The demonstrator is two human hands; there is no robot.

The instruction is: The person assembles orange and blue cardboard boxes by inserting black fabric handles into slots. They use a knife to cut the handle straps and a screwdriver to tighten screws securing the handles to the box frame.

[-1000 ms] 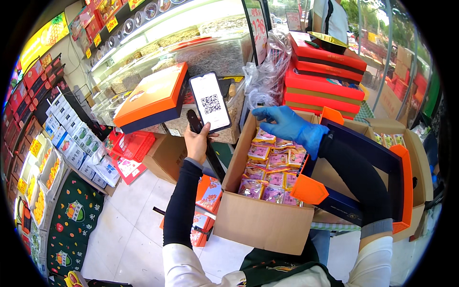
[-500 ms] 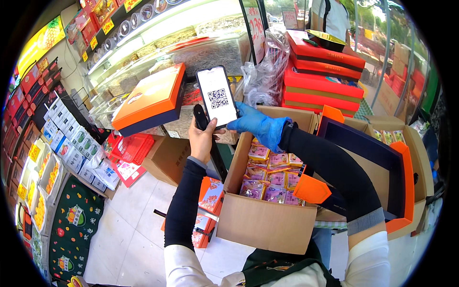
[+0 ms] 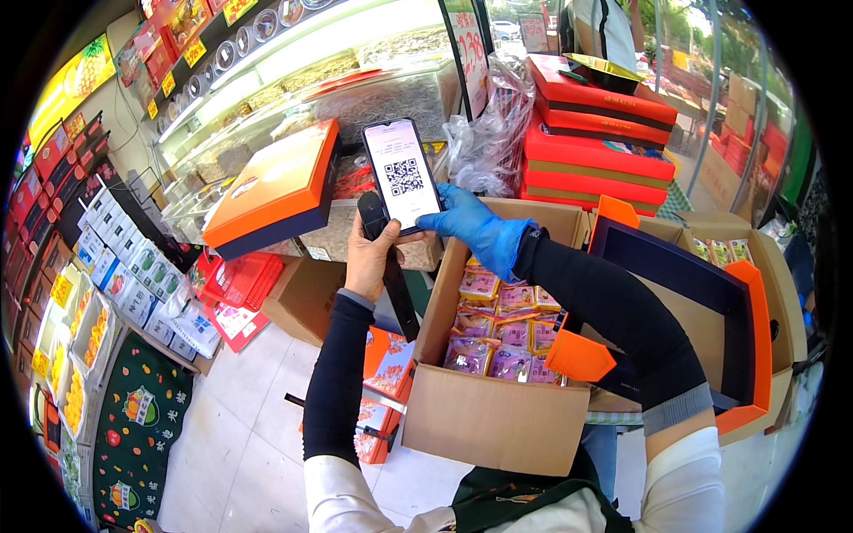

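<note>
A smartphone [image 3: 405,191] with a black-and-white square code on its lit screen is held upright in front of me. My bare left hand [image 3: 368,262] grips its lower left corner, the thumb on the bottom edge. The same hand also clasps a long black strip-like object [image 3: 371,211], which runs down past the wrist; its kind is unclear. My right hand [image 3: 466,222], in a blue disposable glove, holds the phone's lower right side, thumb at the screen's bottom. Below the right forearm, an open cardboard carton [image 3: 498,417] contains several small purple-and-yellow wrapped packets [image 3: 511,362].
An orange gift box [image 3: 271,182] sits left of the phone, by a glass display case [image 3: 382,98]. Red boxes [image 3: 595,160] are stacked at the back right. An open orange-and-navy box [image 3: 755,329] lies over another carton [image 3: 786,275]. A red basket [image 3: 244,280] stands left.
The phone and both hands have shifted slightly left. My right thumb has moved a little further onto the lower part of the screen. Both hands keep their hold.
</note>
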